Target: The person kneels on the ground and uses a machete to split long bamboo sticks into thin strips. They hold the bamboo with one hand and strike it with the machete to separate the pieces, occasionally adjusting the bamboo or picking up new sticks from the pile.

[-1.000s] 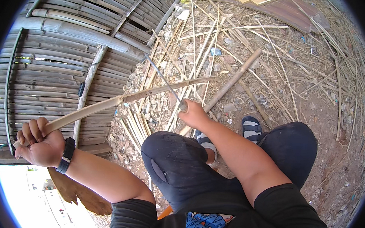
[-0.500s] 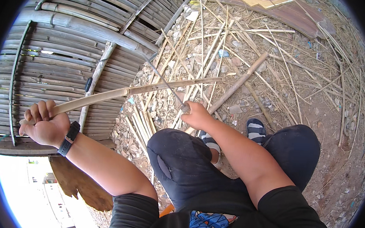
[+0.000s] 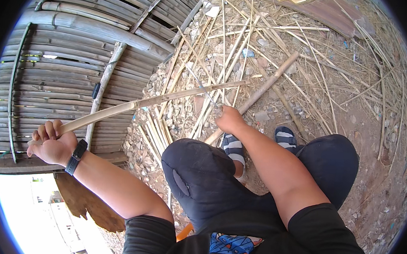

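Held out to the left, my left hand is closed around the near end of a split bamboo strip. The strip slants up and right, its far end above the littered ground near a round pole. My right hand, in front of my knees, is wrapped round the handle of a long-bladed knife. The thin grey blade points up and left and crosses the strip near its far end. Whether the edge touches the strip I cannot tell.
A bamboo slat wall stands at the left. A round wooden pole lies slanted before my feet. Cut pale strips lie left of my knee, with more slivers and straw across the stony ground. A brown board lies at the far right.
The knife has swung: its blade looks shorter and its tip is nearer the strip. My right hand has shifted slightly right and up. My left hand still grips the strip, which has barely moved.
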Tool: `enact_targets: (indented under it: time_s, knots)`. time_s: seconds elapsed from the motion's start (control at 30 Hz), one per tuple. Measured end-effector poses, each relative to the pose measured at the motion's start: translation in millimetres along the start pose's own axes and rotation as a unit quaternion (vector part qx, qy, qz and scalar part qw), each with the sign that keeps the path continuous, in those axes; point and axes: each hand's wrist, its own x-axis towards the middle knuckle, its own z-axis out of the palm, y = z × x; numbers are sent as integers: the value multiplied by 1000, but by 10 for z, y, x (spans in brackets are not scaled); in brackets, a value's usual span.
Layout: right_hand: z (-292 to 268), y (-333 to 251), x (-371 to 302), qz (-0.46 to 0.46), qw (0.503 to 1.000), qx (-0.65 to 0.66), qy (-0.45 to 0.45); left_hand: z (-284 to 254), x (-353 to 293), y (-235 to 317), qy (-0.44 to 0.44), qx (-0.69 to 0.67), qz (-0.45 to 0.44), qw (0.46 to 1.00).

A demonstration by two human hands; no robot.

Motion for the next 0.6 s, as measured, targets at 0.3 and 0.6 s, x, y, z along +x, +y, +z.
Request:
enact_targets:
  time_s: [0.3, 0.6]
  knots:
    - [214, -584, -129, -230, 969, 80, -49, 48, -60, 212, -57, -11, 14, 998]
    - [132, 243, 79, 88, 991, 103, -6, -92, 85, 55, -39, -18, -10, 999]
